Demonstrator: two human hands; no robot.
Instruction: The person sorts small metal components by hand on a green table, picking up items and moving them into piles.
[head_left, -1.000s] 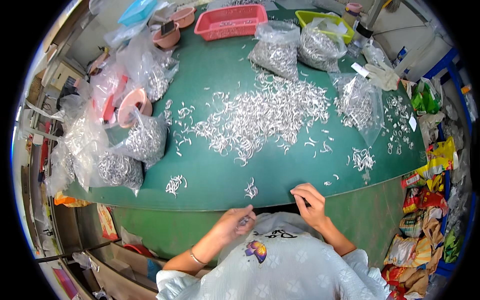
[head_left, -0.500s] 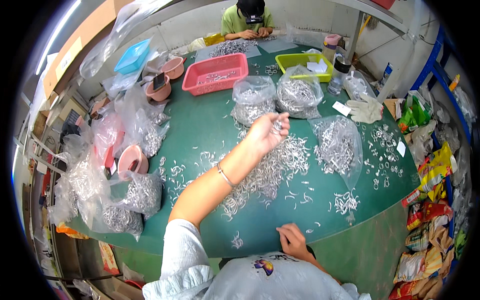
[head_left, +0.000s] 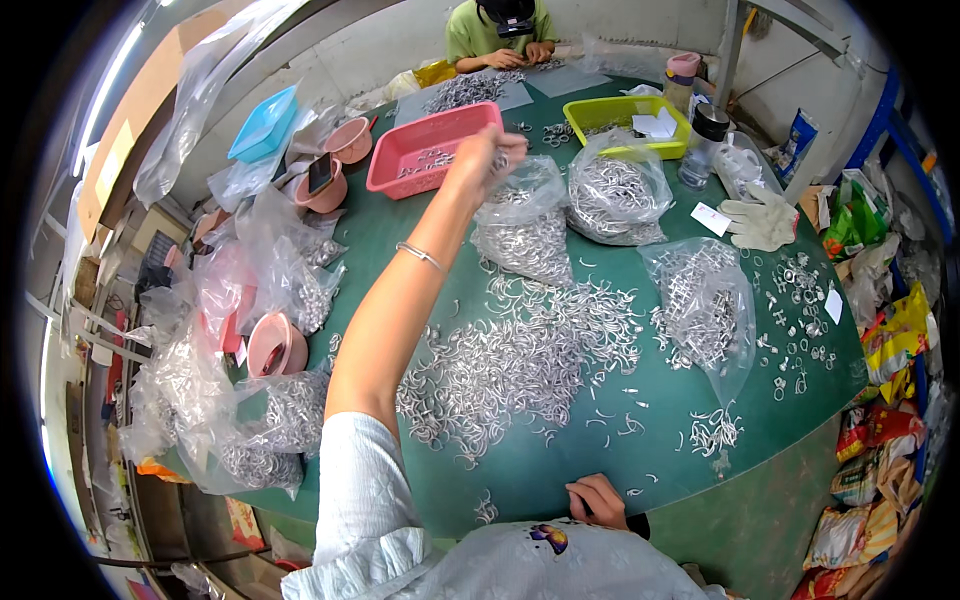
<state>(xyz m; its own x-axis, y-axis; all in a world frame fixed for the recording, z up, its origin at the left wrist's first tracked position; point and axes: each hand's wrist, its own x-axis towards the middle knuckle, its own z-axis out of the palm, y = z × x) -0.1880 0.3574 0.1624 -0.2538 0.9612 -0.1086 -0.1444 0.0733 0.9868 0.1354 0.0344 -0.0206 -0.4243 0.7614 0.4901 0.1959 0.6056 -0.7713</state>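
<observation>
My left hand [head_left: 488,158], its wrist in a thin bracelet, reaches far across the table over the near right corner of the pink tray [head_left: 400,185] and the mouth of a clear bag [head_left: 525,235] of silver parts. Its fingers are curled and slightly blurred around a few small silver metal pieces. Below the forearm spreads a broad loose pile of curved silver metal pieces [head_left: 520,365]. My right hand [head_left: 598,500] rests at the table's near edge with its fingers folded in and nothing visible in them.
Filled clear bags [head_left: 615,195] stand behind the pile, another [head_left: 705,305] lies to its right. A lime tray [head_left: 670,110], bottle [head_left: 703,150] and glove [head_left: 762,222] sit at far right. Bags and pink bowls [head_left: 278,345] crowd the left. Opposite, a person [head_left: 500,35] handles parts.
My left hand has moved from above the pile, farther away and to the left, to the pink tray's corner, turning over from palm up. My right hand stays at the table edge.
</observation>
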